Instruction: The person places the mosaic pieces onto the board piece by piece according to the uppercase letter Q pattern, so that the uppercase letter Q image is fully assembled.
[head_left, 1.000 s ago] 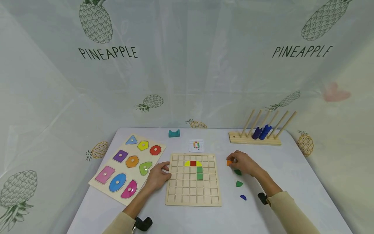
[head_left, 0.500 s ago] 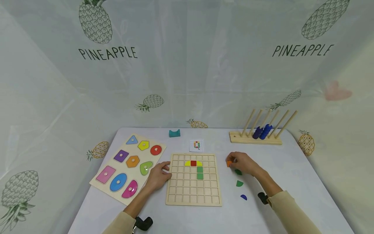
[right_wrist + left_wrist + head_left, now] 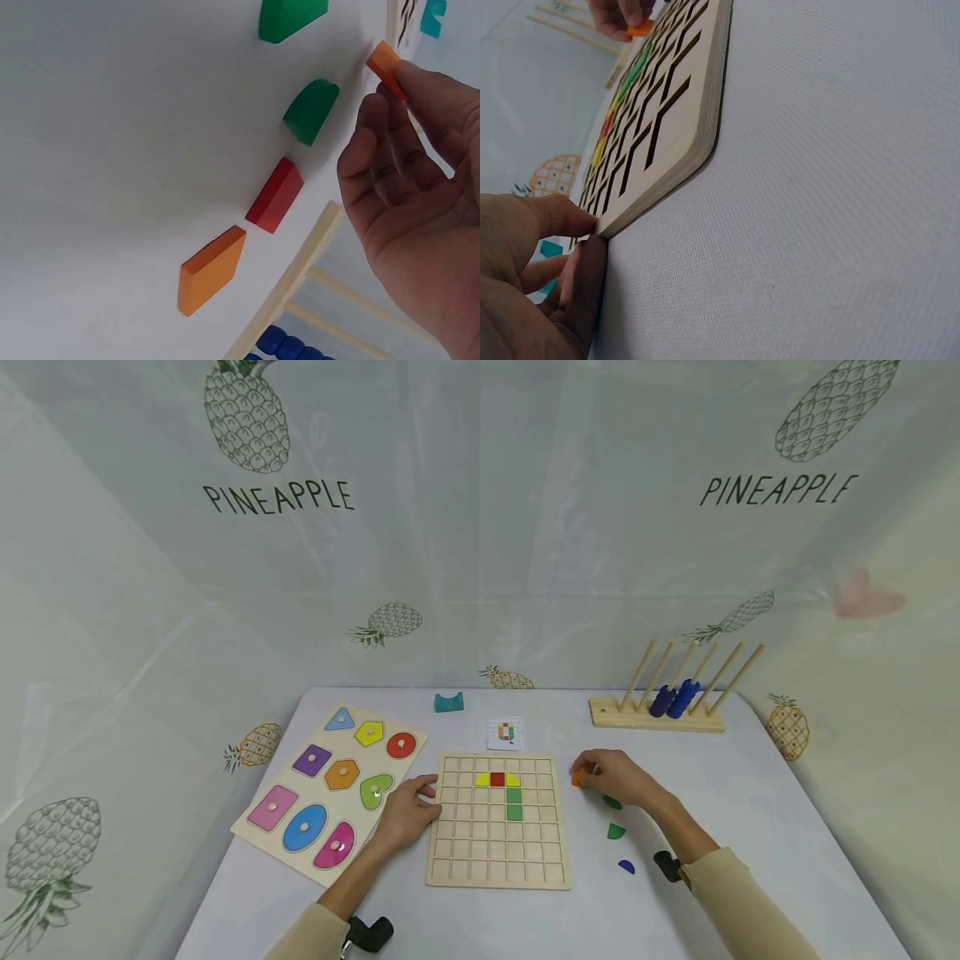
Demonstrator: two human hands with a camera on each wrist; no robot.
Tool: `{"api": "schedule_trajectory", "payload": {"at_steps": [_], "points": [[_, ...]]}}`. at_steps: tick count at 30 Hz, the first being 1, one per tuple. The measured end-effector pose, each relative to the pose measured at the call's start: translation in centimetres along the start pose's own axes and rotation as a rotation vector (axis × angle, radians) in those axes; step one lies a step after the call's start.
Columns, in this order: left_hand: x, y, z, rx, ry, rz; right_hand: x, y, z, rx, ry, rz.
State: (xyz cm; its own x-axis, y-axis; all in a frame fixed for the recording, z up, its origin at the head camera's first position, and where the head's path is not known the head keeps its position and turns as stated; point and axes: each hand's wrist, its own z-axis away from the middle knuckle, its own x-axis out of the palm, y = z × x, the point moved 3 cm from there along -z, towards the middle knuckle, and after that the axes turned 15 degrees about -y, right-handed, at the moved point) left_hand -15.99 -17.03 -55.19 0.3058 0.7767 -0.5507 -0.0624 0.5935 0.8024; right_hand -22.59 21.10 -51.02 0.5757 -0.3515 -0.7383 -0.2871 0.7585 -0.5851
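Observation:
The wooden grid board (image 3: 498, 872) lies mid-table, with yellow pieces, a red square (image 3: 497, 779) and green squares (image 3: 513, 804) set in its upper cells. My left hand (image 3: 408, 814) pinches the board's left edge, thumb and fingers right at the rim in the left wrist view. To the right of the board, my right hand (image 3: 618, 779) pinches a small orange block (image 3: 385, 66) between thumb and fingertips. Below that hand lie two green pieces (image 3: 616, 832) and a blue half-round piece (image 3: 627, 867). A red block (image 3: 274, 195) and another orange block (image 3: 212, 270) show in the right wrist view.
A shape puzzle board (image 3: 288, 777) with knobbed pieces lies at the left, beside my left forearm. Behind the grid board are a pattern card (image 3: 506, 734) and a teal block (image 3: 449, 702). A wooden peg rack (image 3: 637, 718) with blue beads stands at the back right.
My right hand has shifted slightly left toward the grid board, carrying the orange block. The left hand stays at the board's edge.

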Motion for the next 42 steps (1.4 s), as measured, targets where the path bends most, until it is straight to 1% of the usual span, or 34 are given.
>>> {"api": "schedule_trajectory", "payload": {"at_steps": [5, 9, 18, 23, 31, 36, 42], "points": [[0.1, -0.1, -0.1, -0.003, -0.004, 0.007, -0.1, -0.6, -0.4, -0.006, 0.005, 0.012], [0.0, -0.1, 0.0, 0.001, -0.002, 0.006, -0.2, -1.3, -0.8, 0.001, 0.01, -0.014], [-0.1, 0.1, 0.0, 0.005, -0.006, 0.024, 0.4, -3.4, -2.5, -0.066, 0.016, -0.038], [-0.1, 0.1, 0.0, 0.0, -0.005, 0.017, 0.7, -5.0, -3.7, -0.12, 0.0, -0.044], [-0.1, 0.3, -0.1, 0.001, -0.004, 0.006, 1.3, -7.2, -5.1, -0.136, -0.033, -0.079], [-0.1, 0.3, 0.0, 0.001, -0.008, 0.007, 1.8, -8.1, -6.0, -0.158, -0.045, -0.093], [-0.1, 0.3, 0.0, 0.004, -0.004, 0.004, 2.6, -8.9, -6.8, -0.205, -0.085, -0.117]]}}
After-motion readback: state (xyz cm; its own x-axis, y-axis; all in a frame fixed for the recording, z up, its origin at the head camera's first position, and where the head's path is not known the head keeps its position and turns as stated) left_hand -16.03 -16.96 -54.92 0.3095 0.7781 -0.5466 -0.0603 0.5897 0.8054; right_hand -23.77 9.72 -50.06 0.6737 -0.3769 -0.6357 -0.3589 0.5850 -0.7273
